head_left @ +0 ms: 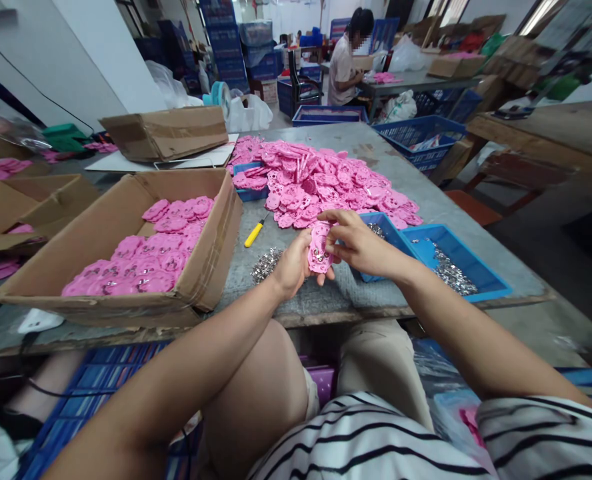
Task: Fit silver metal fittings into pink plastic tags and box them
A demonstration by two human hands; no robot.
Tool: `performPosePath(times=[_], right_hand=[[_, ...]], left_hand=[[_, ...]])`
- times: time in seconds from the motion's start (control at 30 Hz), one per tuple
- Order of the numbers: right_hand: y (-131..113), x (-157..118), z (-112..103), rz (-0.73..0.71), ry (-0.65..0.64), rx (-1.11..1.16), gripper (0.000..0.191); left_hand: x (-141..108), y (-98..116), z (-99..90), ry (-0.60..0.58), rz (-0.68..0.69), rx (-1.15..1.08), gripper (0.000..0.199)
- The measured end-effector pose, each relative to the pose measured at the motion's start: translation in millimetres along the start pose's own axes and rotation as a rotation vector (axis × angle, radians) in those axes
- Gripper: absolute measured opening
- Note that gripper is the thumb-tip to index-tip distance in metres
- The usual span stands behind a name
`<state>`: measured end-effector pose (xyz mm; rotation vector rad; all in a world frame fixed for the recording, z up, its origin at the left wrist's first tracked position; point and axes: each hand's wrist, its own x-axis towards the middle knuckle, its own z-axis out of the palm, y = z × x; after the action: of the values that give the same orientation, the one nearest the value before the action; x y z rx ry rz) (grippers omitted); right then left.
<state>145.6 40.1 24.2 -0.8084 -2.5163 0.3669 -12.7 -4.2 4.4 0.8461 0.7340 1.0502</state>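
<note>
My left hand [292, 265] holds a flat pink plastic piece [319, 248] with a scalloped outline and small shiny metal parts on it. Over its right side, the curled fingers of my right hand [352, 241] touch the piece; whatever they pinch is too small to make out. A heap of small metal parts [266, 264] lies on the table beside my left hand. Close to my right hand are two blue trays [496, 283] with more metal parts [451, 270]. Beyond both hands rises a large pile of similar pink pieces [321, 175].
At left, an open cardboard box [219, 247] holds rows of pink pieces with metal parts. A yellow-handled tool [254, 235] lies between box and heap. Another cardboard box [166, 133] stands behind. A person [346, 67] sits at a farther table; blue crates [421, 137] stand right.
</note>
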Motion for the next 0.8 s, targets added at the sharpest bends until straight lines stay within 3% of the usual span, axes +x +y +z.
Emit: performPosePath(times=[0.17, 0.5, 0.8], right_hand=[[1.3, -1.1, 3.2, 0.031, 0.040, 0.025, 0.014], [-2.4, -8.1, 20.6, 0.165, 0.295, 0.233, 0.011], [-0.5, -9.5, 22.6, 0.148, 0.290, 0.195, 0.010]], left_hand=[[0.2, -1.6, -2.1, -0.047, 0.032, -0.022, 0.037], [1.1, -2.4, -3.8, -0.047, 0.060, -0.018, 0.044], [1.8, -1.2, -3.1, -0.013, 0.036, -0.025, 0.043]])
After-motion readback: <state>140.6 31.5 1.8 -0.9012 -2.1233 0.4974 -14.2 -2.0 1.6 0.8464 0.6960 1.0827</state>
